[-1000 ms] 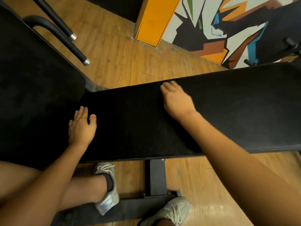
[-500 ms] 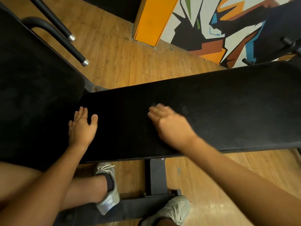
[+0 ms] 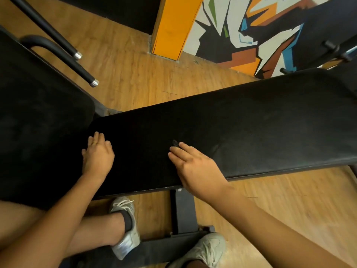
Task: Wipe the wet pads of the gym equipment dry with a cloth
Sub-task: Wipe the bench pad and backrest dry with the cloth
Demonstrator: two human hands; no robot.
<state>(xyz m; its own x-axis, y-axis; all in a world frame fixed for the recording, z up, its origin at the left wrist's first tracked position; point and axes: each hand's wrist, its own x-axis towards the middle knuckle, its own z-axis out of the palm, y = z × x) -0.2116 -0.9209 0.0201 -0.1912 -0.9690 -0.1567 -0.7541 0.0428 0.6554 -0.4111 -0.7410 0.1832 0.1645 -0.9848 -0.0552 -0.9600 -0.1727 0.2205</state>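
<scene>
the fingers (image 3: 180, 154) of the right hand (image 3: 197, 169) lay straight and close together, flat on the black bench pad (image 3: 260, 128), pointing up and left toward its far edge, with nothing gripped that showed. a small dark scrap (image 3: 175, 143) poked out just past the fingertips; black on black, it was too hard to make out whether it was cloth. the left hand (image 3: 97, 159) rested palm down at the pad's left end, its fingers straight and together and holding nothing.

the bench pad's long axis ran across the view from left to right, the right end rising toward the wall. its rounded left end sat just beside a second black pad (image 3: 38, 122). the frame cut off its right end, and both forearms covered parts of the near edge. no wetness could be made out on the dark surface.

a black steel post (image 3: 183, 213) stood under the pad, down to a base bar on the wood floor (image 3: 139, 78). two grey shoes (image 3: 126, 235) (image 3: 205, 250) were by that base. two black bars (image 3: 81, 71) with silver caps slanted over the floor at upper left. farther back stood an orange pillar (image 3: 173, 26) and a painted wall (image 3: 228, 22).
</scene>
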